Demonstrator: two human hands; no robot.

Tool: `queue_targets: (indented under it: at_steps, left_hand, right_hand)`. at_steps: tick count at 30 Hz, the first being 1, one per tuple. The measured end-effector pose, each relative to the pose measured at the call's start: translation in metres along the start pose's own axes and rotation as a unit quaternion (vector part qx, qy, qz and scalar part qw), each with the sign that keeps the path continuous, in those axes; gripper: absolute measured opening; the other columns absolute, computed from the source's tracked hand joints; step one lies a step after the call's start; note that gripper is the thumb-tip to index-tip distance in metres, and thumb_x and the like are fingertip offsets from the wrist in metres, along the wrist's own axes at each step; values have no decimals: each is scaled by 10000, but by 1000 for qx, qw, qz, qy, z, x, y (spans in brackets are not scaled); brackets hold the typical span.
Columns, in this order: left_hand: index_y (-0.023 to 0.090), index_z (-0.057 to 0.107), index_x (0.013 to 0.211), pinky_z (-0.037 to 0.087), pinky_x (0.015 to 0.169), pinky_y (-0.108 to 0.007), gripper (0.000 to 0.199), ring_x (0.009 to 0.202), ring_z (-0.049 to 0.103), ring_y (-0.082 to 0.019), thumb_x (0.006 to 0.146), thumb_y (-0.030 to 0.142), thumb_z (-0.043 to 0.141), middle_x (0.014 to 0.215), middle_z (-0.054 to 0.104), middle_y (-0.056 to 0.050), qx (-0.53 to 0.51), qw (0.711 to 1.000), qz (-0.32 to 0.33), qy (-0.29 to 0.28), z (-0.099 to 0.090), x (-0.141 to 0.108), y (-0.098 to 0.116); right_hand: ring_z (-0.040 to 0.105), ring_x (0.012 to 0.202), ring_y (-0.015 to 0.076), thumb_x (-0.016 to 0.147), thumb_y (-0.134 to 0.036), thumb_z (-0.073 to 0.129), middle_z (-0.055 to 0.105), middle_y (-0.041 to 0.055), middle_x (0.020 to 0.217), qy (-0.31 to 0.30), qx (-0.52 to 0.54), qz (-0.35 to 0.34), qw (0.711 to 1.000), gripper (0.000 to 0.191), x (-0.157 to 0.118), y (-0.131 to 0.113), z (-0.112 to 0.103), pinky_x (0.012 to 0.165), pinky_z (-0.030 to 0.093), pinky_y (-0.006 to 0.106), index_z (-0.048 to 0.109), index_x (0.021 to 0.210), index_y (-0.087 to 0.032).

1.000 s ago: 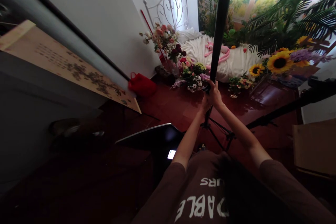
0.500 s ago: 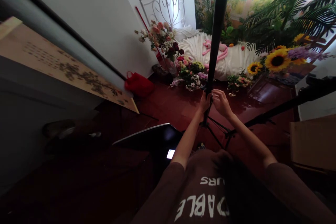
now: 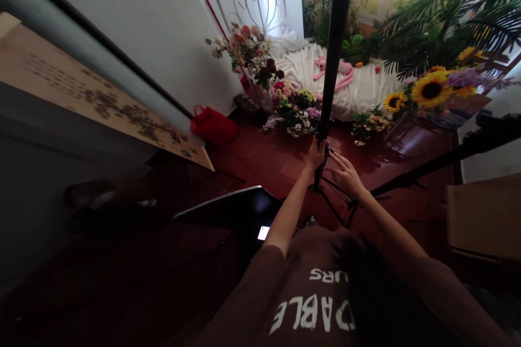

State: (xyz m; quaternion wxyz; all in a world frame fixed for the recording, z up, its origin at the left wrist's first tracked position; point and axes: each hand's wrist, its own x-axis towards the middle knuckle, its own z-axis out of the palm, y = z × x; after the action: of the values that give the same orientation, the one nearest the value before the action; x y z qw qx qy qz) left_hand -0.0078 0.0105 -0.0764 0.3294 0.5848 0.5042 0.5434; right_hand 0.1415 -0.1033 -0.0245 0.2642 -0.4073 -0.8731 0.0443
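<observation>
A black light stand [image 3: 330,81] rises through the middle of the view, its spread legs [image 3: 331,207] on the floor. My left hand [image 3: 315,155] is wrapped around the lower part of its pole. Just to the right, my right hand [image 3: 345,175] is held with its fingers stretched out towards the pole, the fingertips beside a small black knob [image 3: 326,149]. Whether those fingertips touch the knob I cannot tell. Part of the left hand's grip is hidden behind the pole.
A second black stand [image 3: 431,165] slants in from the right, near a cardboard box [image 3: 484,219]. Flowers [image 3: 301,111] and a white-draped bed [image 3: 362,89] lie beyond. Left are a red bag [image 3: 214,126], a hanging scroll [image 3: 109,103] and a dark screen [image 3: 232,209].
My right hand has dropped slightly and its fingers have straightened out from a more curled pose by the pole. My left hand keeps its hold. The view has shifted slightly.
</observation>
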Motion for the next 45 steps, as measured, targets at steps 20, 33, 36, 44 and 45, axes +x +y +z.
queue_targets:
  at_steps: [20,33,36,44,45]
  left_hand:
    - [195,602,1029,521,952,-357,468,1025,656,-203,919,620,439,1027,693,-125,-5,1000,-28,-12,-4,-2,0]
    - [207,613,1082,515,928,-360,462,988,651,-202,912,611,468,976,694,-107,-30,999,-31,-1,-3,-1,7]
    - [204,612,1074,518,919,-355,460,963,653,-199,904,612,486,975,692,-107,-30,999,-32,5,-2,0,6]
    - [227,599,1178,504,966,-355,499,1038,652,-194,953,608,368,1041,680,-98,-26,998,-35,37,1,-16,-6]
    - [229,591,1202,490,996,-364,517,1092,640,-197,962,607,332,1086,674,-105,-20,998,-34,44,0,-23,-9]
  right_hand:
    - [361,1451,242,952,-185,445,440,112,1529,57,74,116,989,395,12,-7,14,1188,345,480,622,1304,-208]
    - [631,600,86,978,-551,347,639,87,1283,42,502,336,796,573,19,-21,19,486,553,212,406,1496,-315]
    - [697,685,124,965,-566,369,685,79,1199,16,541,344,767,601,18,-17,13,524,580,224,393,1507,-308]
    - [751,887,191,814,-571,646,626,100,1363,14,559,378,738,549,-31,-11,3,741,628,309,642,1269,-264]
    - [754,868,193,791,-574,669,669,106,1298,17,560,397,727,548,-42,-10,4,732,628,311,662,1232,-249]
